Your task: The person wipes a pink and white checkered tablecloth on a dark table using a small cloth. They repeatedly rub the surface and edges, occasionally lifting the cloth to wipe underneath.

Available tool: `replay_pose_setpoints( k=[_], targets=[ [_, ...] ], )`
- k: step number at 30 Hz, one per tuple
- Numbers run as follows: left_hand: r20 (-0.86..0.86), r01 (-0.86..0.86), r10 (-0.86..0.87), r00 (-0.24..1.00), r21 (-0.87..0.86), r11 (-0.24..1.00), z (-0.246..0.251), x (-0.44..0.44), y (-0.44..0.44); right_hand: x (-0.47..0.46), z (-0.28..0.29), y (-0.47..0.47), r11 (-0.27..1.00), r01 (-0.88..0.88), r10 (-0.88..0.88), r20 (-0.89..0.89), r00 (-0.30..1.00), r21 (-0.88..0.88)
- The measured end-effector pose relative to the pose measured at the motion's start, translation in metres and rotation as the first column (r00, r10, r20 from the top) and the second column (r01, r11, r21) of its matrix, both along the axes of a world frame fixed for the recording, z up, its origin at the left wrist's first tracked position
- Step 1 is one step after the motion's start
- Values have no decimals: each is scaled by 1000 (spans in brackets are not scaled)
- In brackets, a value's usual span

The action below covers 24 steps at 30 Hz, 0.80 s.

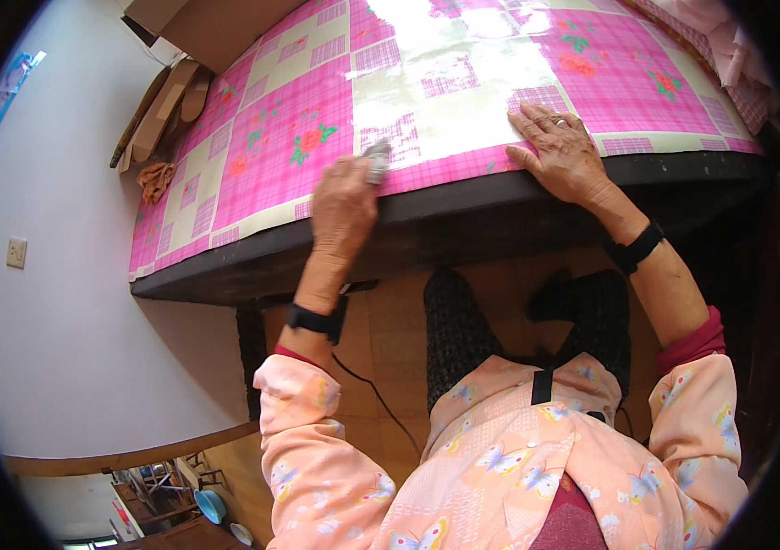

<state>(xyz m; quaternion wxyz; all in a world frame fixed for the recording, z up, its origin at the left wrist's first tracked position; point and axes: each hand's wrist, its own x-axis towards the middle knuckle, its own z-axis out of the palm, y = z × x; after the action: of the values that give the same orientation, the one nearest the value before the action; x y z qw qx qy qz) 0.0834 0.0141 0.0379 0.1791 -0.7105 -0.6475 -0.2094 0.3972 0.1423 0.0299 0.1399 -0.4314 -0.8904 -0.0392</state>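
Observation:
My left hand is closed around a small grey-white wad, perhaps a cloth or a scrubber; most of it is hidden by my fingers. The wad rests against a pink-and-cream checked, flowered table covering, close to its front edge. Farther right, my right hand lies palm down on the same covering, fingers extended, a ring on one of them. It holds nothing that I can see. Both wrists wear black bands.
The dark table edge runs across in front of my legs. Flattened cardboard, a crumpled brown cloth and a cardboard box are at the left. Pink fabric lies at the far right. A white wall bounds the left side.

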Motion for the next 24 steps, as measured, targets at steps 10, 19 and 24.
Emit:
replay_pose_setpoints(
  k=[10,19,24],
  targets=[
    [-82,-498,504,860,77,864,-13,-186,-63,1,-3,2,1000,3,-3,-17,1000,8],
    [-22,-151,153,988,55,987,-10,-66,-50,1,-3,5,1000,-7,6,40,999,24],
    [-70,-315,317,946,35,949,-14,-132,-72,4,-6,10,996,-61,59,31,998,61]
  ],
)
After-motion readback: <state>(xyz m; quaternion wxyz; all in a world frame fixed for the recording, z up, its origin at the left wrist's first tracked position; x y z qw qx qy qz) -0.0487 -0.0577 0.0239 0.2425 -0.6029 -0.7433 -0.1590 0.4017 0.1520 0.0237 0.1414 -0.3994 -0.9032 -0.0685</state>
